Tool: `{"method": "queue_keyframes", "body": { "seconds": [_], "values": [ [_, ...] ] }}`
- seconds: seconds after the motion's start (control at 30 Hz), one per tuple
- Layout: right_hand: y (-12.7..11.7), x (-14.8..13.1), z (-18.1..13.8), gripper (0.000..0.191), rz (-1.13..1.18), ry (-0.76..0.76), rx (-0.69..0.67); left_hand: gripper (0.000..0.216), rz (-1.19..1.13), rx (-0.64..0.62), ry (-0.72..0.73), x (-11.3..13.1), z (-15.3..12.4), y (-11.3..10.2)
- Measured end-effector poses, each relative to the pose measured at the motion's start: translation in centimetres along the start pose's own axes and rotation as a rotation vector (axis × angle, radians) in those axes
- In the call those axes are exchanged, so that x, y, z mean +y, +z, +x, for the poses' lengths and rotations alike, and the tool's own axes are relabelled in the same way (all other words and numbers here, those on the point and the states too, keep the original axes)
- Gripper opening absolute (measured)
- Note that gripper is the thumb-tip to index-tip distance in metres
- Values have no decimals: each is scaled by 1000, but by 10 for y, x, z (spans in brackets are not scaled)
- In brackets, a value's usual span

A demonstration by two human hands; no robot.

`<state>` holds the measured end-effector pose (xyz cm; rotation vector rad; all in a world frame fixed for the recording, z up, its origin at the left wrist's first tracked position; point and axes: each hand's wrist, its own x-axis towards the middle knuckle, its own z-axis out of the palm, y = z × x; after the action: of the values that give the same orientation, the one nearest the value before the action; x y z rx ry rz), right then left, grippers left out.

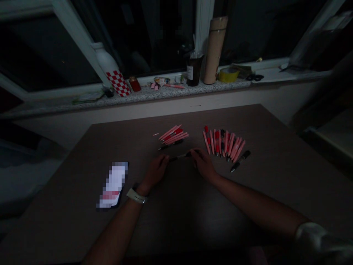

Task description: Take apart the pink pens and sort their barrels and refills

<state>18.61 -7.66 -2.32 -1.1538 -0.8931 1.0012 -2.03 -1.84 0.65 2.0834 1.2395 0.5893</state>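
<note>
Head view: my left hand point(156, 170) and right hand point(203, 164) grasp a black pen point(180, 156) by its two ends, over the table's point(132, 136) middle. A loose pen pile point(173, 137) lies just beyond, a pen row point(226, 142) far right.
</note>
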Motion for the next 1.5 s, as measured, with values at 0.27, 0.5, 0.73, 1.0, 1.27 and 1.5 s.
{"method": "queue_keyframes", "body": {
  "seconds": [0.27,0.5,0.73,1.0,1.27,1.5],
  "values": [
    [0,-3,1,38,18,-1,66,30,-17,3,47,3,0,-1],
    [-1,-1,2,39,-4,10,66,38,20,-22,1,1,0,-2],
    [-1,-2,1,37,-1,4,51,32,-9,-2,50,-2,0,0],
    [0,-3,1,39,-6,1,61,37,13,-50,6,5,0,-2],
    [0,-4,0,37,-7,-3,60,32,-5,-30,51,2,-1,-1],
    [0,-1,1,38,-3,10,52,34,13,-54,52,1,0,0]
  ]
}}
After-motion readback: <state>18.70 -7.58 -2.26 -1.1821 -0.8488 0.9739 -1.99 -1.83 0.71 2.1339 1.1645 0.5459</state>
